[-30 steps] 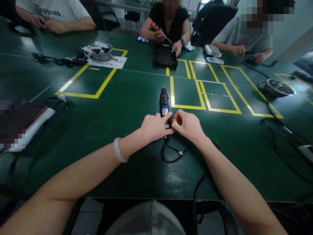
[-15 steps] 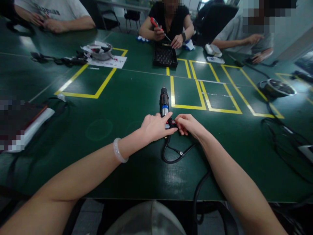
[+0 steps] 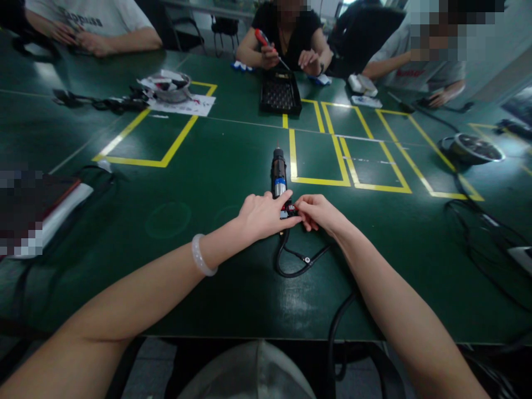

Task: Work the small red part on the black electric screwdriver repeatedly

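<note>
A corded power tool like an electric drill lies on the green table, its chuck and thin bit pointing away from me. Part of its casing is off, baring a silver and blue motor section. My left hand lies over the rear of the drill and holds it down, thumb and a finger on either side of the exposed parts. Close by on the right, my right hand is closed in a pinch at small red and black parts at the drill's rear. What its fingertips grip is too small to tell. A black cable loops toward me from the drill.
Yellow tape outlines mark the table. Across it, a person holds a red-handled screwdriver over a black tray. A metal bowl with papers stands at the left, another bowl at the right, near loose cables.
My right fingers have shifted slightly at the drill's rear; my left hand stays put. Across the table, the person's hand has lifted off the tray. At the right, another person's arm has risen.
</note>
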Demonstrator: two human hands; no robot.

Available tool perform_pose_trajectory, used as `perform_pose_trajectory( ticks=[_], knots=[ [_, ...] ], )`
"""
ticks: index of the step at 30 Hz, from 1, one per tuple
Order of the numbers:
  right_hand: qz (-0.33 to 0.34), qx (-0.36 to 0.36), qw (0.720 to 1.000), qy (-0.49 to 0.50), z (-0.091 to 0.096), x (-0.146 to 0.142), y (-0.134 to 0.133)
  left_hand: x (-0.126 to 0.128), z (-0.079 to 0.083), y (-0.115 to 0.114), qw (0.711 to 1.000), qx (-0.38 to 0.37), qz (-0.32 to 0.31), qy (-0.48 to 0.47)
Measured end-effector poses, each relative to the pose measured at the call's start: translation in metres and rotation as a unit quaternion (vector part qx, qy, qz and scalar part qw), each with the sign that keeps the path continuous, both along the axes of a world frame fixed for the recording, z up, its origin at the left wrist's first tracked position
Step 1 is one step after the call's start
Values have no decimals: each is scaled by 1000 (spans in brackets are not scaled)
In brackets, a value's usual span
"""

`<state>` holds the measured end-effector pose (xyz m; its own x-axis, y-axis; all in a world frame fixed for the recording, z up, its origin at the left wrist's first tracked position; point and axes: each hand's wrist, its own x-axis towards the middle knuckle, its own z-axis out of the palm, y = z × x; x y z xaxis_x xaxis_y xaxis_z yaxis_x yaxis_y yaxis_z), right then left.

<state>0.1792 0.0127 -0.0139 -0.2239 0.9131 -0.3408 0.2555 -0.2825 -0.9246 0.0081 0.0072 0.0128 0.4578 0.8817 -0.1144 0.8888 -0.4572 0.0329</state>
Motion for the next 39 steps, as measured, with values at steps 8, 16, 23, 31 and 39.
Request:
perform_pose_trajectory(
  ticks=[8, 16, 23, 31, 39],
  knots=[
    [51, 20, 998, -27, 3, 3, 0, 2, -3, 1, 1000, 2, 5, -3],
    [68, 31, 997, -20, -1, 5, 1, 3, -4, 2, 1000, 13, 16, -17],
    [64, 31, 997, -31, -2, 3, 0, 4, -3, 3, 999, 15, 21, -26],
    [72, 46, 996, -35, -3, 4, 0, 5, -3, 1, 999, 19, 27, -21],
    [54, 45, 997, -34, -1, 2, -1, -3, -3, 7, 1000, 14, 22, -4]
  ],
)
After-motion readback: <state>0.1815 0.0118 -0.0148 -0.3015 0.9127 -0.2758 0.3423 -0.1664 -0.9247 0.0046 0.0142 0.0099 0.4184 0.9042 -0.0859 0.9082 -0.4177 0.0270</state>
